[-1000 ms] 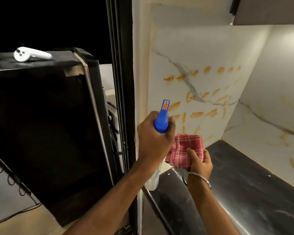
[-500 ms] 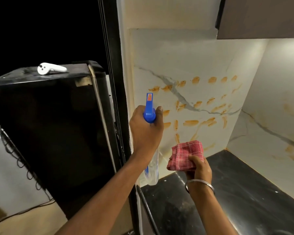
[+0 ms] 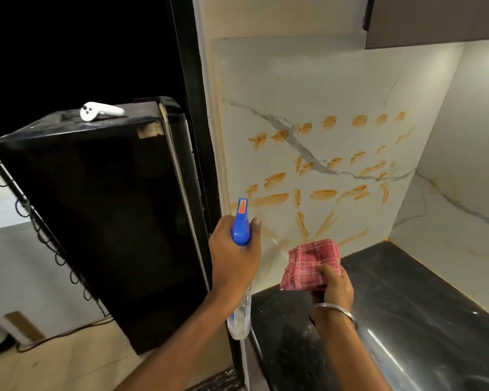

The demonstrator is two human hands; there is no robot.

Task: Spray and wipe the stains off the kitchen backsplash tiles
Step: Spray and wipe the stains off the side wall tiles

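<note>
Spray bottle [image 3: 240,230] lowered, trigger hidden, cloth [image 3: 311,263] bunched

A white plastic controller [image 3: 100,110] lies on the black metal fridge [image 3: 96,207], left of the marble backsplash tiles [image 3: 308,80] behind the dark stone counter [image 3: 407,292].

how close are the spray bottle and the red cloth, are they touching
Apart. The head view shows stained tile between the spray bottle, gripped in the left hand, and the red cloth in the right hand.
</note>
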